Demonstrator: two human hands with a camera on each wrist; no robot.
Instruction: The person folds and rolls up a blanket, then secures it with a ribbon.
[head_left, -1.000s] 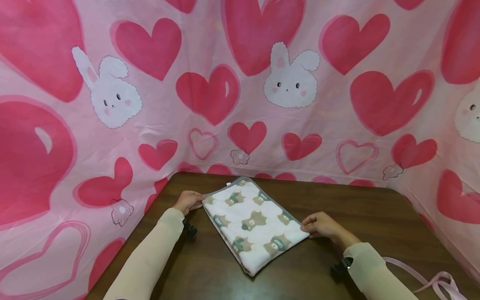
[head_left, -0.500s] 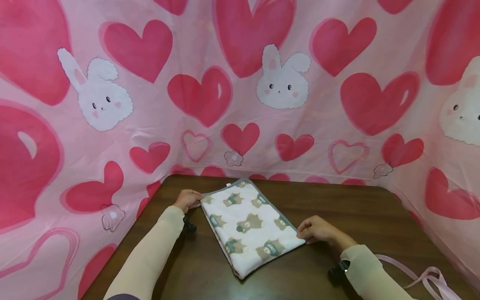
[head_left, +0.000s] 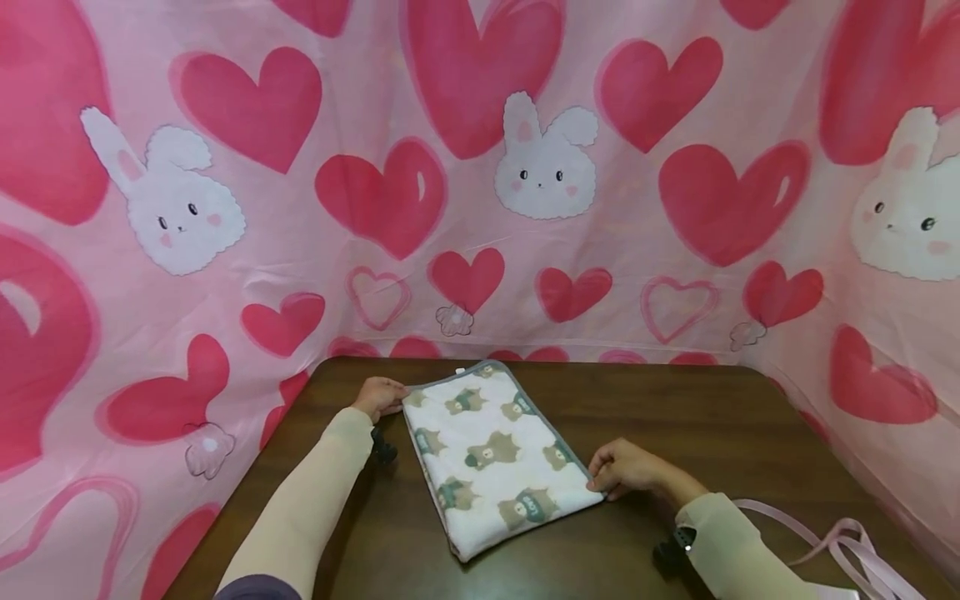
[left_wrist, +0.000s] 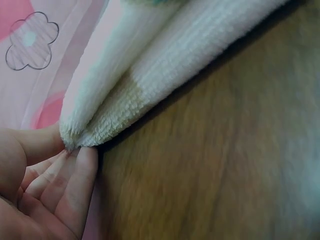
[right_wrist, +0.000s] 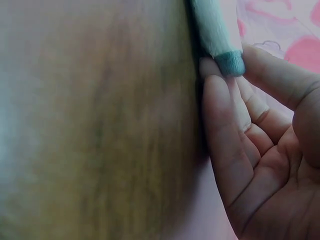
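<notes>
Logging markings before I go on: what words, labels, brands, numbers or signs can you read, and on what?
"LOVE", apparently: on the printed bear along the near edge of the folded cloth.
Other printed bears: any lettering too small to read.
White tag on the cloth's far edge: nothing legible.

In your head view, the bottom edge cuts off the pink ribbon (head_left: 831,542), and the white tag (head_left: 461,371) on the bear-print cloth (head_left: 495,450) is too small to read. Your right wrist view blurs the wooden table (right_wrist: 100,125) and crops your right hand (right_wrist: 265,155); the left wrist view crops your left hand (left_wrist: 50,185).
</notes>
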